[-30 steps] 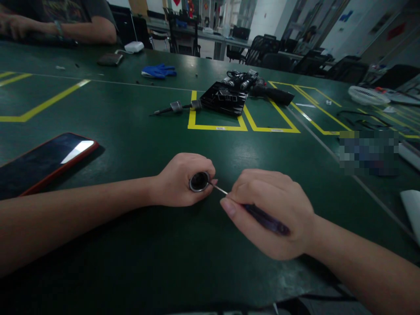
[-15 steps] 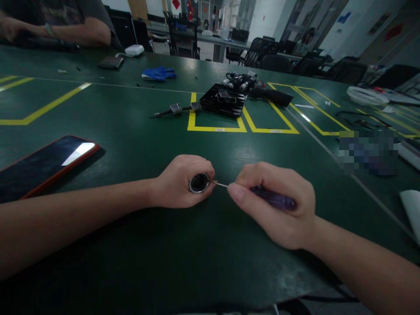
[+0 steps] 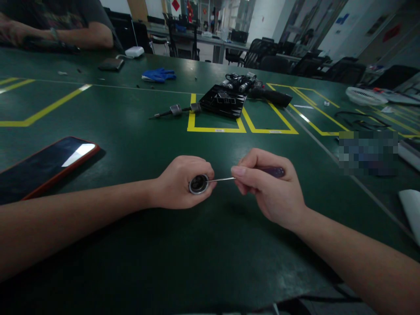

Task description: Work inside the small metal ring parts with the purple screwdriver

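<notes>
My left hand (image 3: 183, 181) is closed around a round hollow metal piece (image 3: 197, 191), its shiny rim and dark opening turned toward me. Most of that piece is hidden by the fingers. In my right hand (image 3: 272, 188) is a screwdriver (image 3: 274, 172) with a dark purple handle, gripped between thumb and fingers. Its thin shaft points left, and the tip reaches the rim of the opening. Whether the tip touches the inside I cannot tell. Both hands are just above the green table (image 3: 157, 258).
On the left lies a phone in an orange case (image 3: 49, 164). Further back are a blue glove (image 3: 159, 75), a black tray (image 3: 223, 103), a dark rod with metal cylinders (image 3: 175, 110) and black cables (image 3: 243, 81). A person's arm (image 3: 82, 36) rests at the far left.
My right hand has moved up and slightly left, bringing the screwdriver closer to level. Its tip has shifted from beside the left fingers to the opening's rim. My left hand stays put.
</notes>
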Available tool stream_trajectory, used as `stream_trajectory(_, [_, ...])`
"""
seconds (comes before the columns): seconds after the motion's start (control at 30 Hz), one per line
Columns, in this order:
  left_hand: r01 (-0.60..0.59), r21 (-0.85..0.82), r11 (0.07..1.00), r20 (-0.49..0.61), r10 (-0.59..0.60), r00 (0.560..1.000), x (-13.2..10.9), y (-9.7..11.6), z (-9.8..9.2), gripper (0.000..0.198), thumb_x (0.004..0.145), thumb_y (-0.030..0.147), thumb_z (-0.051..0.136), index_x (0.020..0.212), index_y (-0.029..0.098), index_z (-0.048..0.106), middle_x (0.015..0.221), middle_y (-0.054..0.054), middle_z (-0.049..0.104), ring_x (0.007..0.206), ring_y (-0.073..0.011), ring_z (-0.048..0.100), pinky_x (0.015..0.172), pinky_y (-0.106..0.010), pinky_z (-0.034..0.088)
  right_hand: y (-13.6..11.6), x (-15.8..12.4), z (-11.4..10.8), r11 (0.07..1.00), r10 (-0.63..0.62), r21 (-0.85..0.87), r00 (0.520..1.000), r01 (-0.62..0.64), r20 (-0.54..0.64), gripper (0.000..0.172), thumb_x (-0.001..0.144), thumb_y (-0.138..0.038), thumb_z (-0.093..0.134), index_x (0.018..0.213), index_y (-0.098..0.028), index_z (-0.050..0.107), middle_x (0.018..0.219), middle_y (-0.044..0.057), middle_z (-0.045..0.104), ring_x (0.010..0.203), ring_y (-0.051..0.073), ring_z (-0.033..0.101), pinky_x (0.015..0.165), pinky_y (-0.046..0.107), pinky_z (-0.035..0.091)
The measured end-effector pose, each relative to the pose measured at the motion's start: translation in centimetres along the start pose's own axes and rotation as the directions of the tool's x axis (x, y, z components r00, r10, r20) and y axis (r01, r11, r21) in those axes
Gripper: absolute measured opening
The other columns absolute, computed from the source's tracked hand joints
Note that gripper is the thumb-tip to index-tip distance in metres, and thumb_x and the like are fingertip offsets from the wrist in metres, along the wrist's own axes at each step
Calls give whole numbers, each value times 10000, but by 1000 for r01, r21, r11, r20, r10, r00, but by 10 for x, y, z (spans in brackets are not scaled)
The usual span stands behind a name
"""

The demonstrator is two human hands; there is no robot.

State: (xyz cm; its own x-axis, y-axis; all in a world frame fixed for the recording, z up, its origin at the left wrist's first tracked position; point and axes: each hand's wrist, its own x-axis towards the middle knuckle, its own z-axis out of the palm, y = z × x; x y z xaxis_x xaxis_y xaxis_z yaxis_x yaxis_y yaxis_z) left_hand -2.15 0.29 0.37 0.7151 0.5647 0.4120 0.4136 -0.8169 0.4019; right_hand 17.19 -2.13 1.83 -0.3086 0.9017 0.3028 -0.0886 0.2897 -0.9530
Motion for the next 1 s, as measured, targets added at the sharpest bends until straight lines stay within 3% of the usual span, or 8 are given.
stream_trajectory(0.2, [-29, -5, 1000, -25, 29, 999, 0, -2, 1, 102, 774, 186, 536, 682, 144, 523, 619, 10, 547, 563, -88, 487, 540, -208, 378, -1, -3, 2, 999, -20, -25, 1000, 20, -8, 183, 776, -178, 614, 613, -156, 532, 521, -55, 511, 481, 57, 463, 449, 196, 342])
stream_trajectory(0.3, [-42, -15, 999, -30, 41, 999, 0, -2, 1, 112, 766, 182, 531, 662, 147, 510, 594, 14, 532, 546, -89, 476, 526, -208, 369, -8, -7, 4, 975, -146, -164, 988, 152, 50, 168, 769, -143, 604, 620, -153, 527, 552, -41, 504, 503, 66, 464, 474, 220, 360])
stream_trajectory(0.4, [-48, -10, 999, -33, 47, 998, 0, -2, 1, 123, 750, 175, 532, 638, 153, 486, 564, 23, 504, 520, -85, 452, 504, -207, 348, -14, -10, 6, 896, -292, -297, 941, 332, 169, 152, 766, -110, 584, 628, -141, 527, 567, -24, 498, 510, 66, 452, 489, 234, 361])
stream_trajectory(0.5, [-59, -7, 998, -38, 58, 998, 1, -3, 2, 122, 737, 175, 535, 631, 157, 479, 558, 27, 498, 512, -83, 444, 497, -206, 338, -15, -11, 7, 851, -352, -320, 905, 416, 238, 147, 770, -99, 570, 633, -132, 528, 580, -11, 510, 522, 68, 456, 498, 238, 365])
stream_trajectory(0.7, [-29, -12, 999, -25, 29, 999, 1, -1, 1, 117, 765, 185, 528, 654, 152, 507, 592, 15, 540, 548, -88, 482, 530, -209, 372, -2, -5, 4, 994, -96, -53, 995, 97, 26, 177, 777, -176, 613, 619, -154, 536, 540, -44, 505, 501, 65, 469, 471, 218, 351])
stream_trajectory(1.0, [-35, -9, 999, -23, 34, 999, -1, -1, 1, 104, 776, 191, 533, 683, 147, 533, 612, 5, 558, 563, -94, 494, 544, -220, 391, 4, 0, 3, 989, 60, 138, 998, -57, -18, 199, 777, -158, 614, 594, -157, 537, 482, -65, 513, 455, 41, 454, 423, 179, 305])
